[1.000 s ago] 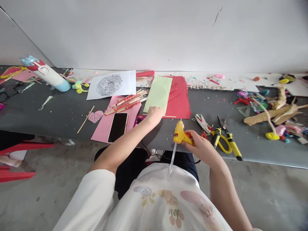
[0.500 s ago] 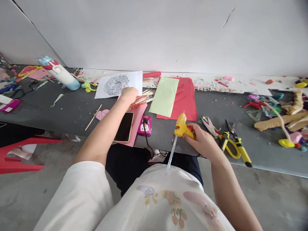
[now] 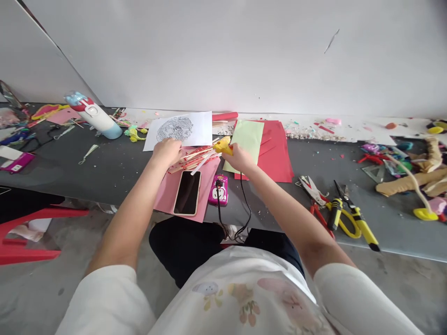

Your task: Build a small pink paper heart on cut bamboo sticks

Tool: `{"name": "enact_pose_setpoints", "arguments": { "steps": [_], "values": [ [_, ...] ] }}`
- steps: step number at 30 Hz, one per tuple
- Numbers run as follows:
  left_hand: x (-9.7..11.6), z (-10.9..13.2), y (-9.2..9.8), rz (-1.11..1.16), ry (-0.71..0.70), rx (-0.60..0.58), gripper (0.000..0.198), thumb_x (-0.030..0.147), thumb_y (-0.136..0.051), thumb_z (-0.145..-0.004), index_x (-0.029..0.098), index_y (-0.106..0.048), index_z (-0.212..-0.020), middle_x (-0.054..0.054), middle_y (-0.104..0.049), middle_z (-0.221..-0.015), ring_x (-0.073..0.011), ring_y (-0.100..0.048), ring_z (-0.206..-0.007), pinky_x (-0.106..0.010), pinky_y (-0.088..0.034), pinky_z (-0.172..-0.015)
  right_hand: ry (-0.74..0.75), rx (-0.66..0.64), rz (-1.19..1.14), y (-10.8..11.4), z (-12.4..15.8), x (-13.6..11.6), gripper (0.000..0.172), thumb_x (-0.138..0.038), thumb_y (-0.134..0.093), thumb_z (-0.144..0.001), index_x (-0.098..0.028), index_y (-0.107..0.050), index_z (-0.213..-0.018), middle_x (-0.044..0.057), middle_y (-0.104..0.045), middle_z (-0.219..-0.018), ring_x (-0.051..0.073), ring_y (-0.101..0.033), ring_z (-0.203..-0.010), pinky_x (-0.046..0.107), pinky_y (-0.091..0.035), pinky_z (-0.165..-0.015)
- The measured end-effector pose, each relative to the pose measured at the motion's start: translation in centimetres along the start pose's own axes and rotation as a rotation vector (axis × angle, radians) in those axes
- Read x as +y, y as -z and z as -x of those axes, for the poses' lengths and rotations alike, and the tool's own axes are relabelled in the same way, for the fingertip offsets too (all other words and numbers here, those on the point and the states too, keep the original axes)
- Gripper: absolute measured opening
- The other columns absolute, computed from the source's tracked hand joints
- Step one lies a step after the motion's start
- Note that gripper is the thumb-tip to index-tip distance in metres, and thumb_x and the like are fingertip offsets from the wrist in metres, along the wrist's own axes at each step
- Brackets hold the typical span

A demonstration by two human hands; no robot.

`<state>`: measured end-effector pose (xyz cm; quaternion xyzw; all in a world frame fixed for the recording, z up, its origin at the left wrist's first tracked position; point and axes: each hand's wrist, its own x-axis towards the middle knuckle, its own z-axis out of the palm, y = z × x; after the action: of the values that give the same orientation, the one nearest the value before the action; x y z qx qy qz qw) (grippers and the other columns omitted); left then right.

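My right hand (image 3: 241, 159) grips a yellow hot glue gun (image 3: 222, 145) over the right end of a bundle of thin wooden sticks with red parts (image 3: 195, 160). A long translucent glue stick (image 3: 201, 164) juts from the back of the gun, down and to the left. My left hand (image 3: 168, 151) is curled closed at the bundle's left end, by the lower edge of a white sheet with a round black line drawing (image 3: 178, 128). Its fingertips are hidden, so what they hold cannot be made out. The bundle lies on pink paper (image 3: 206, 190).
A phone (image 3: 187, 193) and a magenta box with a plugged-in cord (image 3: 219, 190) lie near the front edge. Light green paper (image 3: 249, 137) overlaps red sheets (image 3: 277, 153). Pliers (image 3: 352, 209) and snips (image 3: 314, 190) lie right; a bottle (image 3: 99, 121) stands left.
My right hand has carried the glue gun leftward and forward, from the front edge to above the sticks. My left hand has shifted left, uncovering more of the bundle.
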<state>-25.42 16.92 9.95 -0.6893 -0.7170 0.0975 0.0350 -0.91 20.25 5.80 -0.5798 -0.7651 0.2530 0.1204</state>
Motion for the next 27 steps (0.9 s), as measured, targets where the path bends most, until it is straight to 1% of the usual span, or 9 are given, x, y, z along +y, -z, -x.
{"name": "enact_pose_setpoints", "arguments": {
  "steps": [5, 9, 11, 14, 17, 20, 22, 25, 27],
  "values": [
    [-2.5, 4.4, 1.4, 0.024, 0.008, 0.17, 0.03, 0.03, -0.039, -0.092, 0.02, -0.067, -0.099, -0.013, -0.069, -0.105, -0.0295, -0.061, -0.102, -0.036, -0.047, -0.077, 0.017, -0.047, 0.05, -2.2, -3.1, -1.7, 0.049, -0.031, -0.045, -0.092, -0.005, -0.041, -0.134, 0.022, -0.066, -0.12, 0.033, -0.064, -0.109, 0.04, -0.05, -0.086],
    [-3.2, 7.7, 1.7, 0.03, 0.026, 0.189, 0.027, 0.03, -0.04, -0.092, 0.022, -0.065, -0.096, -0.008, -0.071, -0.101, -0.028, -0.062, -0.102, -0.034, -0.047, -0.075, 0.012, -0.081, 0.095, -3.3, -4.3, -2.0, 0.052, -0.024, -0.046, -0.091, -0.001, -0.038, -0.137, 0.025, -0.063, -0.125, 0.035, -0.06, -0.118, 0.041, -0.048, -0.091],
    [-3.1, 8.9, 1.8, 0.033, 0.033, 0.176, 0.026, 0.03, -0.04, -0.093, 0.023, -0.065, -0.096, -0.007, -0.071, -0.1, -0.0277, -0.062, -0.102, -0.035, -0.048, -0.075, -0.01, -0.101, 0.111, -3.5, -4.7, -2.1, 0.05, -0.023, -0.048, -0.09, 0.0, -0.042, -0.134, 0.026, -0.064, -0.123, 0.036, -0.061, -0.117, 0.041, -0.049, -0.09],
    [-2.4, 9.8, 2.1, 0.027, 0.0, 0.177, 0.028, 0.031, -0.038, -0.094, 0.025, -0.065, -0.095, -0.006, -0.071, -0.098, -0.0281, -0.063, -0.1, -0.037, -0.049, -0.075, -0.046, -0.115, 0.129, -3.6, -5.0, -2.3, 0.045, -0.026, -0.053, -0.087, -0.002, -0.049, -0.126, 0.026, -0.064, -0.122, 0.037, -0.061, -0.117, 0.042, -0.05, -0.09],
    [-0.7, 10.1, 2.7, 0.015, -0.065, 0.24, 0.029, 0.034, -0.036, -0.096, 0.027, -0.064, -0.094, -0.005, -0.071, -0.098, -0.0277, -0.064, -0.099, -0.038, -0.049, -0.075, -0.055, -0.101, 0.141, -2.9, -4.7, -2.4, 0.046, -0.034, -0.056, -0.088, -0.005, -0.052, -0.124, 0.025, -0.064, -0.124, 0.037, -0.06, -0.118, 0.043, -0.049, -0.09],
    [1.9, 10.2, 3.3, 0.001, -0.177, 0.346, 0.03, 0.034, -0.035, -0.098, 0.026, -0.063, -0.096, -0.006, -0.071, -0.098, -0.0274, -0.064, -0.099, -0.04, -0.05, -0.079, -0.034, -0.073, 0.156, -1.1, -2.7, -1.6, 0.05, -0.04, -0.057, -0.089, -0.007, -0.051, -0.125, 0.023, -0.065, -0.122, 0.034, -0.06, -0.117, 0.04, -0.049, -0.089],
    [4.2, 10.3, 3.6, 0.004, -0.256, 0.4, 0.029, 0.034, -0.036, -0.098, 0.025, -0.063, -0.097, -0.006, -0.071, -0.099, -0.0282, -0.064, -0.098, -0.041, -0.05, -0.079, -0.009, -0.045, 0.169, 0.7, 0.1, -0.5, 0.046, -0.042, -0.053, -0.092, -0.008, -0.053, -0.123, 0.021, -0.066, -0.12, 0.031, -0.062, -0.113, 0.038, -0.048, -0.089],
    [8.0, 10.5, 3.8, 0.03, -0.409, 0.444, 0.024, 0.031, -0.04, -0.098, 0.023, -0.063, -0.096, -0.007, -0.071, -0.099, -0.0276, -0.065, -0.096, -0.041, -0.049, -0.08, -0.016, -0.013, 0.197, 3.9, 6.1, 2.2, 0.039, -0.039, -0.051, -0.094, -0.009, -0.056, -0.118, 0.019, -0.069, -0.11, 0.03, -0.065, -0.103, 0.036, -0.047, -0.084],
    [10.8, 10.8, 3.8, 0.071, -0.526, 0.446, 0.021, 0.028, -0.042, -0.098, 0.023, -0.063, -0.096, -0.006, -0.072, -0.098, -0.0258, -0.065, -0.094, -0.039, -0.049, -0.082, -0.074, 0.023, 0.224, 6.0, 10.6, 4.9, 0.036, -0.038, -0.048, -0.095, -0.011, -0.058, -0.117, 0.016, -0.071, -0.103, 0.029, -0.066, -0.097, 0.035, -0.046, -0.08]
  ]
}}
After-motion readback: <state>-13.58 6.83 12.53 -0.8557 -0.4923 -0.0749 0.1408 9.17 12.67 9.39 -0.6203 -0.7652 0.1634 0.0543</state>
